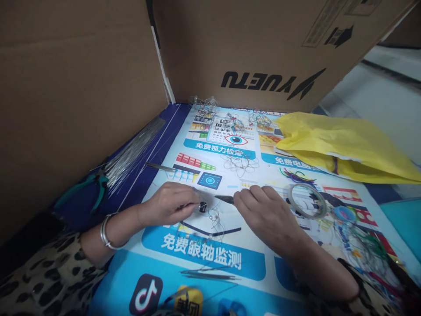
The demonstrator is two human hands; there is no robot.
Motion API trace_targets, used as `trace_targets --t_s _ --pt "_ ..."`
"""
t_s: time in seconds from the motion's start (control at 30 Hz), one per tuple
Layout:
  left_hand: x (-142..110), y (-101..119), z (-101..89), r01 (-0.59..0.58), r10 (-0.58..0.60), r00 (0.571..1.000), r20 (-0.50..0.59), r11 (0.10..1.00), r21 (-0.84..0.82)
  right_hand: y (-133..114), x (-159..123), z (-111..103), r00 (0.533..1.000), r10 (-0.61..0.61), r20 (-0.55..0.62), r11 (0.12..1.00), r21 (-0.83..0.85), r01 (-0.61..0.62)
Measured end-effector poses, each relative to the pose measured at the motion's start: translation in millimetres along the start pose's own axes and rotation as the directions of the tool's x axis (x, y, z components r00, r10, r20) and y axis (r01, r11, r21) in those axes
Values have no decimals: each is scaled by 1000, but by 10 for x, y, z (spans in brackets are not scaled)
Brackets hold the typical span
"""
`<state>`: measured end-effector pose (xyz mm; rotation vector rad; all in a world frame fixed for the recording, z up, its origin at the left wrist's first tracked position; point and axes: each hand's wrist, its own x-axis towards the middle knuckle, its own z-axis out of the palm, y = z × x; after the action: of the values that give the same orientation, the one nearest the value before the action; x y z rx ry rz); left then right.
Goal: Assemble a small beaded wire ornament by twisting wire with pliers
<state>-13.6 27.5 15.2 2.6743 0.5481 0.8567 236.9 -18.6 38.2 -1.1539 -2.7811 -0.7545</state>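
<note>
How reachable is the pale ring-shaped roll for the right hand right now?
Probably yes: the roll lies just beside the right hand, with nothing visible between them. That hand is closed around a dark pointed tool, though, so it may need freeing first.

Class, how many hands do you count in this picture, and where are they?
2: the left hand, fingertips at the beaded wire, and the right hand, closed around a pointed tool.

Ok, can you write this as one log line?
left hand: pinching beaded wire | right hand: holding pointed tool | right side: tape roll | left side: pliers, wire bundle
</note>
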Motion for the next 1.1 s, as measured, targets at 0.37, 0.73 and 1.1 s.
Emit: trace_targets --t_s 0.37,0.73,1.1 --pt "-19 -11 18 -3 0 999 47 998 64 -10 -24 28 996 72 -44 996 47 -70" --pt "-46 -27 46 17 -22 999 47 996 90 -79 -127 84 979 92 -184 994 76 -79" --pt "-59 -5 39 28 -37 994 103 996 89 -125 -264 128 984 154 -84 986 73 -148"
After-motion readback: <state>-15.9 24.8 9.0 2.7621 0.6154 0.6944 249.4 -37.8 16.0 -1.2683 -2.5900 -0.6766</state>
